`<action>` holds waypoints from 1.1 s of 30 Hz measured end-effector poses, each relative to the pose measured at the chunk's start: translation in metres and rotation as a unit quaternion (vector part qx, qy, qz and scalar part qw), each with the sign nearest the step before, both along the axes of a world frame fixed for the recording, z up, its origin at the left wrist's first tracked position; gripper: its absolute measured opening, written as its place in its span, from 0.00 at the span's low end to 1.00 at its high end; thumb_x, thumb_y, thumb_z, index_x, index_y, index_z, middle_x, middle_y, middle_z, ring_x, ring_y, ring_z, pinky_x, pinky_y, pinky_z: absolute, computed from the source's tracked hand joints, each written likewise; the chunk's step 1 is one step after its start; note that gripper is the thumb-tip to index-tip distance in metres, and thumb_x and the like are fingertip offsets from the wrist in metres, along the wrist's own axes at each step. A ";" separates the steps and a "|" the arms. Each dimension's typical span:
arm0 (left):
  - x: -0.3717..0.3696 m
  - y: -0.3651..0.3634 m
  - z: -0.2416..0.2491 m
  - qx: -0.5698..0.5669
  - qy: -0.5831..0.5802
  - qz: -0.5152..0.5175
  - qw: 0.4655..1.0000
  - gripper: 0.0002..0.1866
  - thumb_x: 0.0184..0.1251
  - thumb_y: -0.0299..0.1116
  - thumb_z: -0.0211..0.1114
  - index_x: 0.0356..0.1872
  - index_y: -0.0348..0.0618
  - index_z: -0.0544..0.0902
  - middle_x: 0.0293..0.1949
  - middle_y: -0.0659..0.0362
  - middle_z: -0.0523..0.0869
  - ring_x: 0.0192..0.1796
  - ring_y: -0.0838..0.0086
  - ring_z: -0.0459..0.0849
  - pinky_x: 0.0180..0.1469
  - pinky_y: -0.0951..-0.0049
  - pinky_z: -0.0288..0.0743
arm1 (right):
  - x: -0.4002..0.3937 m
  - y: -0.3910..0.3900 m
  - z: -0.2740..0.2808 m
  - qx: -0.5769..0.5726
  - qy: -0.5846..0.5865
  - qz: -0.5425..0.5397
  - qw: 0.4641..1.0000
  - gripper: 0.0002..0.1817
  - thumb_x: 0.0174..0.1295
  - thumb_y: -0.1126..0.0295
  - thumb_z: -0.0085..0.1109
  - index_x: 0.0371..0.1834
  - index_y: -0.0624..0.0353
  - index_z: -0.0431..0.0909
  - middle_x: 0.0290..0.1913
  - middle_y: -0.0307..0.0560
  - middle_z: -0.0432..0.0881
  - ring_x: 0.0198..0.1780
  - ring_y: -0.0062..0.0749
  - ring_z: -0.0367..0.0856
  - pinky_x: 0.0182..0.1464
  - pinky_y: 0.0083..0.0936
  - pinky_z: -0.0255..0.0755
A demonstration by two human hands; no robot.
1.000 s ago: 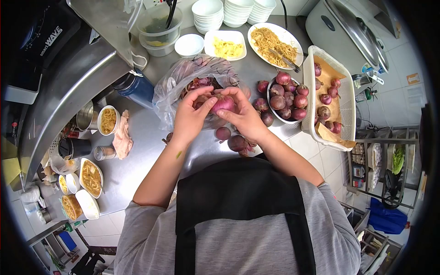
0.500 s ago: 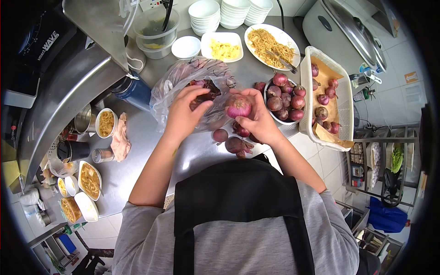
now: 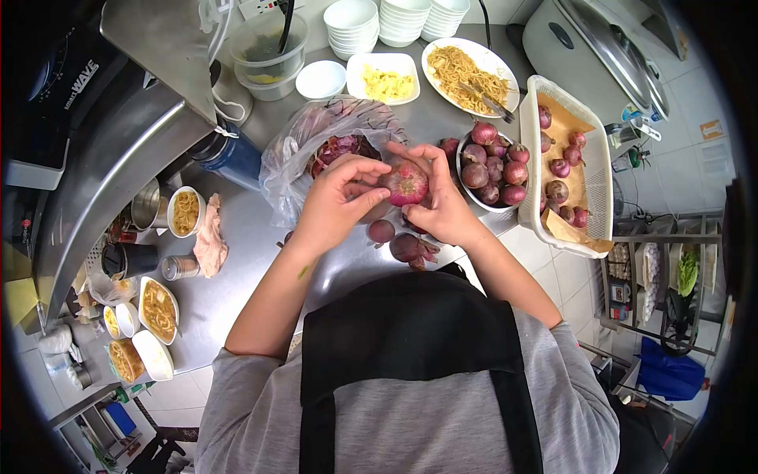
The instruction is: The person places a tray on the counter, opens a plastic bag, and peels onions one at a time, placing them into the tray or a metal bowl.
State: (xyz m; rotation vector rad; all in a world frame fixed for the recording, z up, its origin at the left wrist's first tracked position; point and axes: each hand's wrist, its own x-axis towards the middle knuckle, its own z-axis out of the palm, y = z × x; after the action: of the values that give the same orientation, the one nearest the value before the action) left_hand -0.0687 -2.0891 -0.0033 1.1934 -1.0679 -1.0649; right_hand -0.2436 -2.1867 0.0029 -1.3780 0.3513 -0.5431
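A red onion (image 3: 407, 184) is held above the metal counter, its root end turned up toward me. My right hand (image 3: 446, 204) grips it from the right, between thumb and fingers. From the other side, the bent fingers and thumb of my left hand (image 3: 341, 197) close on the onion's left edge. Behind my left hand, a clear plastic bag (image 3: 288, 162) gapes around dark red onion skins (image 3: 341, 150). Below the held onion, loose onions (image 3: 406, 247) lie on the counter, partly hidden by my right hand.
Right of my hands stand a bowl heaped with red onions (image 3: 493, 170) and a white basket (image 3: 604, 186) lined with brown paper, holding more onions. Noodles (image 3: 466, 77), yellow food (image 3: 387, 84) and stacked white bowls (image 3: 351, 25) line the back. Food dishes (image 3: 159, 310) sit left.
My left hand has moved from over the bag's mouth to the onion's left side. The onion has turned and shifted slightly left in my right hand.
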 end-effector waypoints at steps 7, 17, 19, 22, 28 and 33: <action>0.004 0.003 0.010 -0.074 -0.247 0.029 0.966 0.14 0.57 0.18 0.71 0.45 0.42 0.87 0.49 0.59 0.79 0.47 0.74 0.83 0.47 0.73 0.83 | 0.006 -0.001 0.002 -0.178 0.094 -0.001 0.980 0.41 0.46 0.87 0.55 0.66 0.55 0.50 0.75 0.61 0.59 0.76 0.46 0.59 0.74 0.38 0.57; 0.000 0.002 0.009 -0.056 -0.173 0.069 0.981 0.13 0.55 0.20 0.73 0.42 0.40 0.87 0.45 0.57 0.82 0.43 0.73 0.84 0.44 0.74 0.82 | 0.007 -0.001 0.002 -0.212 0.087 -0.002 0.974 0.41 0.47 0.87 0.56 0.66 0.56 0.51 0.74 0.61 0.60 0.75 0.45 0.61 0.74 0.37 0.58; 0.004 0.001 0.002 -0.084 -0.217 0.065 0.970 0.12 0.55 0.20 0.73 0.42 0.40 0.87 0.45 0.57 0.82 0.42 0.73 0.84 0.44 0.74 0.82 | 0.006 0.000 0.000 -0.211 0.098 0.003 0.973 0.41 0.47 0.87 0.55 0.66 0.55 0.51 0.74 0.61 0.60 0.75 0.45 0.61 0.73 0.37 0.59; 0.007 0.001 -0.007 -0.114 -0.265 0.053 0.956 0.12 0.56 0.21 0.73 0.42 0.40 0.87 0.46 0.56 0.82 0.42 0.74 0.83 0.46 0.73 0.80 | 0.005 0.003 -0.008 -0.188 0.090 0.003 0.978 0.41 0.47 0.88 0.54 0.66 0.55 0.51 0.74 0.61 0.59 0.74 0.44 0.62 0.72 0.35 0.60; -0.009 -0.001 -0.006 -0.075 0.027 0.069 0.994 0.21 0.59 0.21 0.71 0.55 0.40 0.81 0.53 0.55 0.79 0.51 0.69 0.82 0.54 0.71 0.81 | 0.009 0.007 0.011 0.008 -0.006 -0.029 1.000 0.38 0.49 0.90 0.56 0.62 0.53 0.52 0.74 0.55 0.58 0.73 0.41 0.65 0.68 0.35 0.69; -0.015 0.006 -0.003 -0.015 0.072 0.036 0.997 0.30 0.60 0.21 0.72 0.65 0.38 0.73 0.57 0.55 0.76 0.56 0.70 0.81 0.56 0.70 0.81 | 0.001 -0.006 0.005 0.293 -0.119 0.007 0.949 0.33 0.55 0.85 0.55 0.65 0.57 0.60 0.76 0.54 0.56 0.71 0.43 0.67 0.71 0.42 0.66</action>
State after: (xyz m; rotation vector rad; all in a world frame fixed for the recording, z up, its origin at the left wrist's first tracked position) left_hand -0.0841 -2.0833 -0.0058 1.1053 -0.9188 -1.0586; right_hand -0.2430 -2.1925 0.0080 -0.7315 0.2742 -0.5319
